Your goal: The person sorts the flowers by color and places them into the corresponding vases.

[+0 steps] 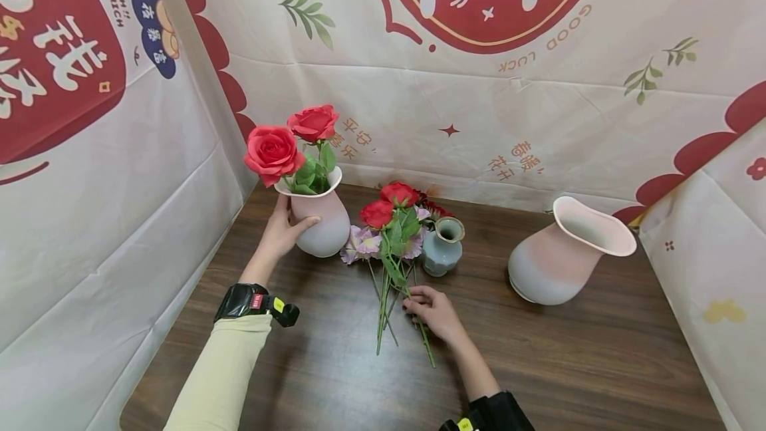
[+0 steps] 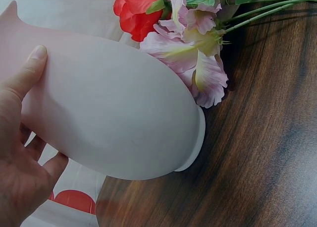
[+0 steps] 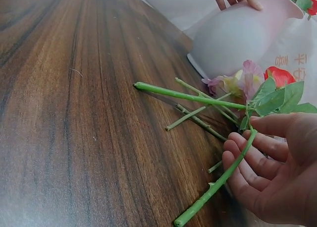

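My left hand [image 1: 286, 228] holds a pink-and-grey vase [image 1: 320, 218] near its neck, with the thumb across the front. Two red roses [image 1: 274, 153] with green leaves stand in that vase. My right hand [image 1: 435, 314] is at the stems of a bunch of artificial flowers lying on the table. One green stem [image 3: 215, 186] passes between its thumb and fingers, which appear to pinch it near the leaves [image 3: 272, 98]. Red roses [image 1: 378, 213] and pale purple flowers [image 2: 200, 63] make up the bunch, their stems crossing.
A small blue-green vase [image 1: 443, 255] stands right beside the flower heads. Farther right on the wooden table [image 1: 538, 358] is another pink-and-grey vase [image 1: 553, 261] with a wide flared mouth. Printed cloth walls [image 1: 419, 105] enclose the back and sides.
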`<action>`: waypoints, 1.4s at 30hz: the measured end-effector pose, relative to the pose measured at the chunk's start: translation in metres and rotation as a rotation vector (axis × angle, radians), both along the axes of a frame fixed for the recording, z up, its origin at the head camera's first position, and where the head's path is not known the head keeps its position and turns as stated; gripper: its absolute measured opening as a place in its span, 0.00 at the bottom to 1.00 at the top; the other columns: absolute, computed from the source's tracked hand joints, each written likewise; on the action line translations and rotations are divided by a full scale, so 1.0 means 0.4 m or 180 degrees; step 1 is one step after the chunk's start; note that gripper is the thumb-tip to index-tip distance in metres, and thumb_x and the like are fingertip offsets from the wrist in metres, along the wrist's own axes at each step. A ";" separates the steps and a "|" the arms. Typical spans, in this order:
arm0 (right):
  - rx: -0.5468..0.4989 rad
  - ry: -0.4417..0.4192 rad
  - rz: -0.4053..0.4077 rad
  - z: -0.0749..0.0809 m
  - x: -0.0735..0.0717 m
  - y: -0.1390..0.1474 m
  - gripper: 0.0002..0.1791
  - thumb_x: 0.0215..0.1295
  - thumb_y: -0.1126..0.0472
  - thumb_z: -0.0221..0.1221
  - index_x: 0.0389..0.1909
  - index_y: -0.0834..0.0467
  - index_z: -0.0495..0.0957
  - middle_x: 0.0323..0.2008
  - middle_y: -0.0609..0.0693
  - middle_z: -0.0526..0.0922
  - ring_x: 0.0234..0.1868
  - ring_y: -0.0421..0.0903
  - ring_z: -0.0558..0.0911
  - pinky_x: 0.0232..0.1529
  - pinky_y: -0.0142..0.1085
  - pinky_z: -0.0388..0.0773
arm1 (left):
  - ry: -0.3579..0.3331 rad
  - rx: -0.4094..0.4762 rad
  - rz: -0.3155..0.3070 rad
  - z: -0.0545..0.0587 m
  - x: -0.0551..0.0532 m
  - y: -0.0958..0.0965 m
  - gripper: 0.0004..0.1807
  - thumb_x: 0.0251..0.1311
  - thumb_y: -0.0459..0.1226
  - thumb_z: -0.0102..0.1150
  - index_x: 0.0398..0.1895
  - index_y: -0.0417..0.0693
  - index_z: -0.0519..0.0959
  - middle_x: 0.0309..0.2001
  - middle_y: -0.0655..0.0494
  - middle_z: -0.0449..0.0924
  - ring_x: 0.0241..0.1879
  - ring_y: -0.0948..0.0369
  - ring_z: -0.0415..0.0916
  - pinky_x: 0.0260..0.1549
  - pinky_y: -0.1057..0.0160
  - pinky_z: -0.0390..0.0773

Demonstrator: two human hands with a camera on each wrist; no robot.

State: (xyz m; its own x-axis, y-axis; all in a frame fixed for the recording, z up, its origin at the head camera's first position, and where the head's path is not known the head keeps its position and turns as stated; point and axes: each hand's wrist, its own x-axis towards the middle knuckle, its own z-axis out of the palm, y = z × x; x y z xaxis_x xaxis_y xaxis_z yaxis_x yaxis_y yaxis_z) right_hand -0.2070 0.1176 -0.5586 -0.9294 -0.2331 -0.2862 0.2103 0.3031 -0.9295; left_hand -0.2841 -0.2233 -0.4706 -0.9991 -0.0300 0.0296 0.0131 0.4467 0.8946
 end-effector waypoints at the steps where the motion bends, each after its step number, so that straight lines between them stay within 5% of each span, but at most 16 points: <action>1: -0.0023 -0.0012 0.0003 -0.001 0.000 0.001 0.21 0.69 0.66 0.59 0.58 0.73 0.73 0.47 0.69 0.83 0.38 0.43 0.85 0.37 0.38 0.87 | 0.0000 0.0003 -0.0002 0.000 0.000 0.000 0.50 0.64 0.44 0.65 0.79 0.52 0.42 0.80 0.42 0.47 0.79 0.46 0.47 0.76 0.45 0.55; 16: -0.0308 -0.0030 0.0264 0.002 0.003 0.009 0.20 0.69 0.73 0.53 0.59 0.77 0.69 0.45 0.74 0.83 0.38 0.45 0.86 0.36 0.31 0.84 | -0.0025 0.0020 -0.0008 0.001 -0.002 0.000 0.50 0.64 0.44 0.65 0.79 0.51 0.41 0.80 0.42 0.46 0.79 0.46 0.48 0.76 0.45 0.55; 30: -0.0107 0.0085 0.0309 0.017 0.006 0.003 0.17 0.69 0.69 0.57 0.54 0.75 0.73 0.45 0.69 0.86 0.42 0.53 0.86 0.34 0.31 0.83 | -0.0029 0.0017 -0.0004 0.002 0.000 0.000 0.50 0.64 0.45 0.65 0.79 0.51 0.41 0.80 0.42 0.46 0.79 0.46 0.48 0.76 0.45 0.55; 42: -0.0231 0.0177 0.0242 0.037 0.011 -0.006 0.17 0.67 0.71 0.58 0.54 0.76 0.74 0.43 0.72 0.84 0.34 0.37 0.83 0.30 0.28 0.79 | -0.0031 0.0005 -0.0004 0.005 0.002 0.001 0.50 0.64 0.45 0.65 0.79 0.52 0.41 0.80 0.42 0.46 0.79 0.45 0.48 0.76 0.45 0.56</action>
State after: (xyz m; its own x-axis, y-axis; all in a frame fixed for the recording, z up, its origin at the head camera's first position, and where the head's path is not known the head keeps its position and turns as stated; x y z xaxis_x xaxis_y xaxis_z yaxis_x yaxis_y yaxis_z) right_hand -0.2025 0.1151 -0.5439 -0.9222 -0.3216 -0.2146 0.1368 0.2477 -0.9591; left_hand -0.2833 -0.2229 -0.4687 -0.9994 -0.0286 0.0199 0.0050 0.4452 0.8954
